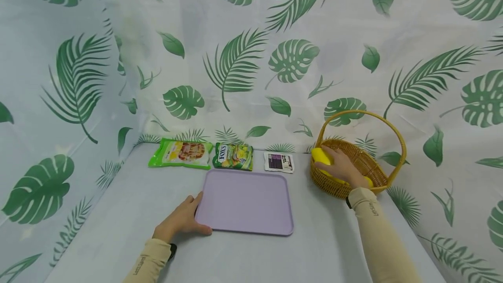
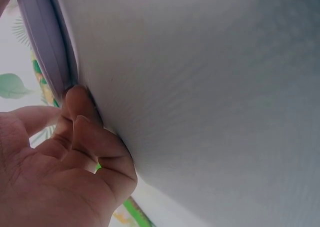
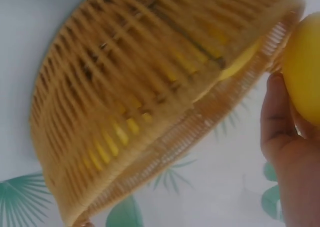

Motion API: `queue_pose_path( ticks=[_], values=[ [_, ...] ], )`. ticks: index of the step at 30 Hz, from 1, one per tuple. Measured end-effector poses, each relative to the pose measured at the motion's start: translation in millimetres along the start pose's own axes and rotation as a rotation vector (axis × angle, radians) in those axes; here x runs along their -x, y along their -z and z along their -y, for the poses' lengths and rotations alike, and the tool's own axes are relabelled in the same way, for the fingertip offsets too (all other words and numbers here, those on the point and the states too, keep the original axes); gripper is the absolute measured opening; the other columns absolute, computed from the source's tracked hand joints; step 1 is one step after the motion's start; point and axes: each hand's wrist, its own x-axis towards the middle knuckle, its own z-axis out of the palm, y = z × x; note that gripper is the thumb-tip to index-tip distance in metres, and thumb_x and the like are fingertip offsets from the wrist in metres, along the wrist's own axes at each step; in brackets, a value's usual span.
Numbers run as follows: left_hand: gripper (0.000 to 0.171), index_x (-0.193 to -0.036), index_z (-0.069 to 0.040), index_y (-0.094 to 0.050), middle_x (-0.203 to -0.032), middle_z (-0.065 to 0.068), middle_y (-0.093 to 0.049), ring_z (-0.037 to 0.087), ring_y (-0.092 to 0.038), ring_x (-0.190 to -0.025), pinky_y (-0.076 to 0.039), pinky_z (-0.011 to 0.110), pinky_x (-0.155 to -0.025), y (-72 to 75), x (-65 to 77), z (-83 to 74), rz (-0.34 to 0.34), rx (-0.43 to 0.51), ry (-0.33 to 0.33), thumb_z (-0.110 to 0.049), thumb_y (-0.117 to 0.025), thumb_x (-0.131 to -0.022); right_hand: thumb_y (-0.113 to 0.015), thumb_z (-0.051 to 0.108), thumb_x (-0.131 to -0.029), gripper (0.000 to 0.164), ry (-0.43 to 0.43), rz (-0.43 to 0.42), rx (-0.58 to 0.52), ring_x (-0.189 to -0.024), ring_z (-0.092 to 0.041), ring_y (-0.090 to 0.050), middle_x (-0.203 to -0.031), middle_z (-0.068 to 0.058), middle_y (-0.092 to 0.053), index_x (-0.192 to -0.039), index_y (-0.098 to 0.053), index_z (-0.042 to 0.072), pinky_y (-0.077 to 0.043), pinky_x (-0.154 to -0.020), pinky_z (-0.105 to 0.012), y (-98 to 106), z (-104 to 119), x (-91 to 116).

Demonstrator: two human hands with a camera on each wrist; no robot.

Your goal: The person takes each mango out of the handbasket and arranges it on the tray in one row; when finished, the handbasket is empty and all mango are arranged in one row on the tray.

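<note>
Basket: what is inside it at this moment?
In the basket lie yellow fruits, one under the right hand, which grips it. That hand and the rim hide the rest, so their count is unclear.

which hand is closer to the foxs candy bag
Left. The left hand holds the near-left corner of the lilac tray, just in front of the Fox's candy bag. The right hand is off in the wicker basket.

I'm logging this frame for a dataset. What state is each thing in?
Tray: flat on the table, empty.
Left hand: gripping the tray's near-left corner.
Right hand: holding a yellow fruit.
Basket: upright, handle up.
Three packets: lying flat behind the tray.
</note>
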Motion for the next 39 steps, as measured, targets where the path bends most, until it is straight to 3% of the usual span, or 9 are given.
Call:
queue_pose_path(
  ticks=[3, 6, 10, 13, 17, 25, 27, 32, 39],
  values=[
    [0.131, -0.159, -0.006, -0.027, -0.134, 0.02, -0.051, 0.027, -0.055, -0.114, -0.045, 0.054, -0.108, -0.8, -0.1, 0.5, 0.0, 0.003, 0.016, -0.058, -0.092, -0.058, -0.059, 0.052, -0.097, 0.081, 0.03, -0.015, -0.002, -0.121, -0.046, -0.043, -0.147, -0.035, -0.036, -0.159, -0.027, 0.01, -0.044, -0.092, -0.057, -4.1, 7.8, 0.5],
    [0.131, -0.159, -0.005, -0.027, -0.137, 0.022, -0.05, 0.03, -0.055, -0.119, -0.044, 0.055, -0.109, 0.2, 0.4, -0.5, 0.001, 0.001, 0.012, -0.059, -0.092, -0.059, -0.061, 0.049, -0.096, 0.079, 0.06, -0.033, -0.005, -0.106, -0.037, -0.046, -0.137, -0.031, -0.042, -0.158, -0.031, 0.01, -0.041, -0.081, -0.043, -7.9, 17.1, 1.7],
    [0.13, -0.158, -0.004, -0.027, -0.14, 0.023, -0.049, 0.032, -0.055, -0.121, -0.043, 0.056, -0.11, 2.2, 1.6, -3.0, 0.004, -0.007, 0.007, -0.059, -0.092, -0.059, -0.063, 0.049, -0.095, 0.078, 0.098, -0.055, 0.006, -0.099, -0.032, -0.047, -0.127, -0.026, -0.046, -0.156, -0.035, 0.011, -0.038, -0.075, -0.037, -12.0, 29.5, 2.4],
    [0.13, -0.158, -0.004, -0.028, -0.139, 0.022, -0.05, 0.031, -0.056, -0.118, -0.044, 0.055, -0.109, 3.6, 2.6, -4.8, 0.004, -0.012, 0.007, -0.057, -0.092, -0.059, -0.063, 0.05, -0.094, 0.078, 0.11, -0.065, 0.011, -0.097, -0.03, -0.047, -0.122, -0.023, -0.047, -0.156, -0.035, 0.013, -0.037, -0.073, -0.035, -15.6, 37.7, 1.9],
    [0.129, -0.158, -0.004, -0.028, -0.134, 0.021, -0.051, 0.028, -0.056, -0.112, -0.046, 0.055, -0.107, 4.4, 3.1, -5.6, 0.003, -0.006, 0.005, -0.054, -0.093, -0.059, -0.063, 0.05, -0.094, 0.077, 0.136, -0.082, -0.014, -0.101, -0.032, -0.049, -0.132, -0.026, -0.048, -0.156, -0.036, 0.013, -0.04, -0.077, -0.037, -21.3, 47.8, 1.6],
    [0.129, -0.158, -0.006, -0.029, -0.137, 0.02, -0.051, 0.028, -0.056, -0.115, -0.045, 0.055, -0.108, 2.0, 0.1, -2.5, -0.003, -0.004, 0.008, -0.056, -0.093, -0.058, -0.062, 0.051, -0.095, 0.076, 0.169, -0.071, -0.075, -0.132, -0.046, -0.044, -0.155, -0.026, -0.04, -0.157, -0.035, 0.015, -0.041, -0.099, -0.058, -34.8, 64.6, -0.7],
    [0.129, -0.158, -0.006, -0.029, -0.138, 0.021, -0.05, 0.029, -0.056, -0.117, -0.045, 0.055, -0.108, 1.6, 0.1, -2.4, -0.003, -0.002, 0.013, -0.057, -0.093, -0.058, -0.064, 0.049, -0.094, 0.076, 0.184, -0.071, -0.088, -0.133, -0.044, -0.044, -0.154, -0.024, -0.043, -0.156, -0.036, 0.014, -0.041, -0.099, -0.055, -38.8, 68.4, -3.0],
    [0.129, -0.158, -0.006, -0.029, -0.14, 0.021, -0.05, 0.031, -0.056, -0.118, -0.045, 0.056, -0.108, 2.5, 0.9, -3.7, -0.006, 0.002, 0.007, -0.057, -0.093, -0.058, -0.066, 0.048, -0.093, 0.076, 0.219, -0.076, -0.074, -0.11, -0.032, -0.051, -0.141, -0.022, -0.055, -0.155, -0.039, 0.014, -0.041, -0.082, -0.038, -52.1, 76.8, -10.1],
    [0.129, -0.158, -0.006, -0.029, -0.142, 0.024, -0.049, 0.034, -0.056, -0.122, -0.044, 0.056, -0.109, 3.6, 1.3, -3.4, -0.011, 0.005, 0.0, -0.056, -0.093, -0.058, -0.064, 0.048, -0.094, 0.076, 0.232, -0.021, -0.101, -0.109, -0.03, -0.051, -0.147, -0.024, -0.046, -0.157, -0.036, 0.017, -0.042, -0.083, -0.038, -70.0, 95.0, -16.3]
  ],
)
